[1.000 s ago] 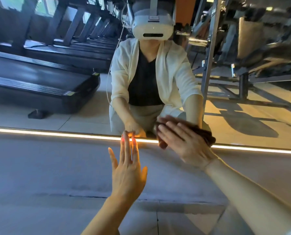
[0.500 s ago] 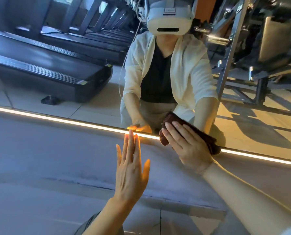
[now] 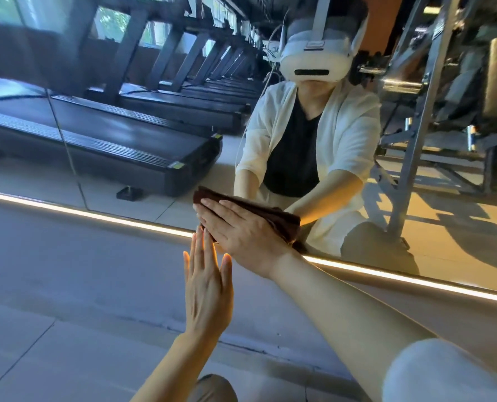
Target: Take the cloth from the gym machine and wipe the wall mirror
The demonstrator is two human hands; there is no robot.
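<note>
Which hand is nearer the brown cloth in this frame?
Right. The right hand lies flat on the brown cloth, pressing it against the wall mirror. The left hand is below it, fingers straight and pointing up toward the light strip, not touching the cloth.

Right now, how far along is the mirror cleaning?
Done: the dark brown cloth is off the gym machine and in use. In hand: the right hand presses it flat against the wall mirror, low down just above the light strip, while the left hand is held open near the wall below. Left: how much glass remains unwiped cannot be judged; no streaks show.
</note>
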